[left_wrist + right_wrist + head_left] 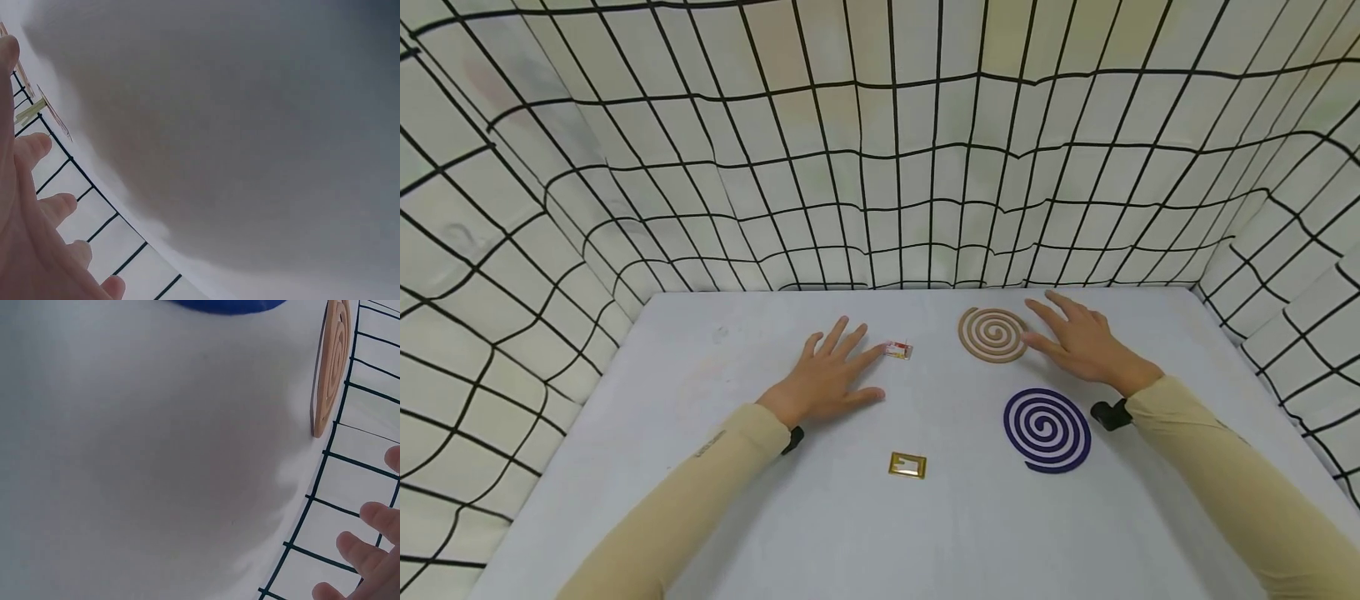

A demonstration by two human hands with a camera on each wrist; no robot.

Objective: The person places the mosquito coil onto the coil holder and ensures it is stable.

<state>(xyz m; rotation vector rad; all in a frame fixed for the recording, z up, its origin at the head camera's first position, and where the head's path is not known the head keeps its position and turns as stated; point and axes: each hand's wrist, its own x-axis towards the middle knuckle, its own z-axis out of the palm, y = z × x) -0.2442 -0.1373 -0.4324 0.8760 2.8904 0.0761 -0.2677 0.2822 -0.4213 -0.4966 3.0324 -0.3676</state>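
Observation:
My left hand (827, 379) hovers over the table with its fingers spread and holds nothing. By its index fingertip is a small red, white and yellow printed metal coil stand (898, 350); in the left wrist view a pale tab (30, 112) sticks up from this thin plate. My right hand (1078, 337), fingers also extended, is just right of a tan mosquito coil (992, 335), its thumb tip at the coil's edge in the head view. A dark purple-blue mosquito coil (1047, 430) lies nearer. Toward the front is a gold rectangular coil stand (907, 465) with a cut-out middle.
The white-covered table (737, 517) carries these things. White cloth with a black grid net (880, 167) rises behind it and on both sides. A dark wrist strap (1111, 414) sits at the right sleeve, another dark one (793, 439) at the left.

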